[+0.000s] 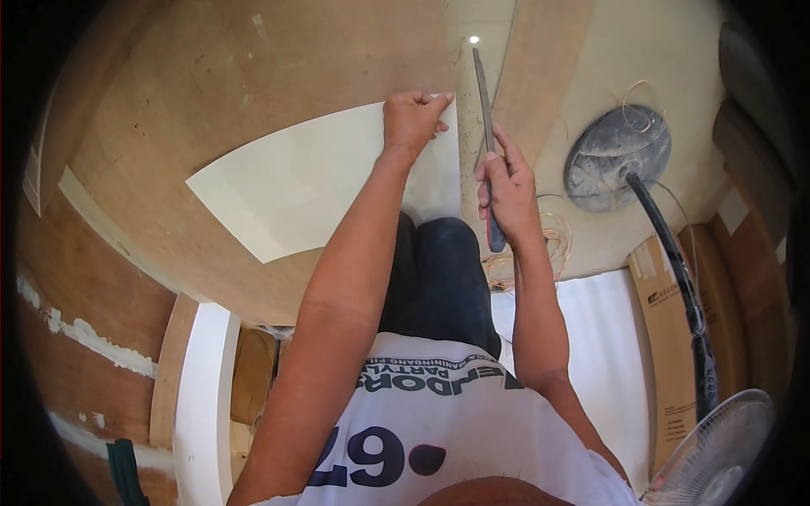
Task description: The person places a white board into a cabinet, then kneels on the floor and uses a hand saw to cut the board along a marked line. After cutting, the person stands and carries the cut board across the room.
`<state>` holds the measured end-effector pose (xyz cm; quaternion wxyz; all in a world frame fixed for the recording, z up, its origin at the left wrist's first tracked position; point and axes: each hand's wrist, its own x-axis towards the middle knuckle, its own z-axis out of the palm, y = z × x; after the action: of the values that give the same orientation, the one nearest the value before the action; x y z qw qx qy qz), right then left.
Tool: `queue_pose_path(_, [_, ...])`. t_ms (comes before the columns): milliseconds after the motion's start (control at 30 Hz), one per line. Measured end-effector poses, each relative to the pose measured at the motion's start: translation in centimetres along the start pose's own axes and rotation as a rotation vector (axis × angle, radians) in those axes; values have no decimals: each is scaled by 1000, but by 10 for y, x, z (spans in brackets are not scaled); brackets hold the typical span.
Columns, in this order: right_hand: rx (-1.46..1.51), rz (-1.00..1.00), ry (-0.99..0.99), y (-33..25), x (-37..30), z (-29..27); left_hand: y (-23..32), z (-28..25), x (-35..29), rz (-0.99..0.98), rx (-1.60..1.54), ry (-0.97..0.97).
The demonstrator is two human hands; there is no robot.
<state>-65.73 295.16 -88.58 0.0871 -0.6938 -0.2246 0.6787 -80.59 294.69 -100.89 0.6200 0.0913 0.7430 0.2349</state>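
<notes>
A white fan-shaped sheet [321, 173] with a curved far edge and a straight right edge lies in front of me. My left hand [413, 124] is closed at its far right corner, thumb and fingers pinching the edge. My right hand [511, 192] is wrapped round the dark handle of a file [483, 97], a long narrow grey tool with red on its grip. The file points away from me, just right of the sheet's straight edge, with a small gap between them. My dark-clad knees are under the near side of the sheet.
Brown plywood [337, 51] spreads beneath and beyond the sheet. To the right stands a dusty round fan base [618, 158] with a black pole and a fan cage [717, 455]. A coil of thin wire [553, 244] lies behind my right wrist. A cardboard box [666, 337] stands nearby.
</notes>
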Motion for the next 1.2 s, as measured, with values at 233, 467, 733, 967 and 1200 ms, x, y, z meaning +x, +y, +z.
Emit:
queue_pose_path(233, [-3,-165,40,61,37,-14,6,0,1,-23,34,-21])
queue_pose_path(467, [352,-344,170,46,51,-11,1,-3,3,33,25,-42])
queue_pose_path(733, [466,-553,138,32,90,-41,0,-3,-1,68,59,-37])
queue_pose_path(967, [534,-754,313,50,120,-32,-1,-5,0,179,93,-63])
queue_pose_path(1200, [682,-739,209,68,148,-34,-10,2,3,293,163,-9])
